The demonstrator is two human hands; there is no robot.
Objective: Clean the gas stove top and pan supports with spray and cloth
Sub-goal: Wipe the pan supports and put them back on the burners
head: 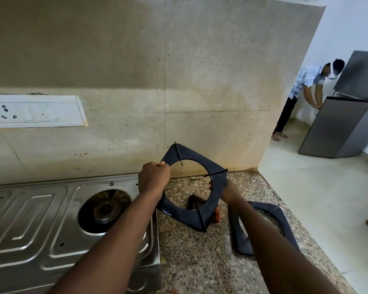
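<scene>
A black square pan support (216,166) with a round opening is tilted upright above the granite counter. My left hand (154,180) grips its left corner. My right hand (229,193) is behind its right side, fingers on the inner rim, and seems to press an orange cloth (216,215) against the back; only a bit of the cloth shows. A second black pan support (283,221) lies flat on the counter to the right, partly under my right forearm. The steel gas stove top (40,219) stands at the left with one bare burner (103,210). No spray bottle is in view.
Speckled granite counter (189,255) runs to an edge at the right, with pale floor tiles beyond. A beige tiled wall with red splashes and a white socket plate (34,111) stands behind. Far right, another person (306,85) bends at a grey fridge (344,124).
</scene>
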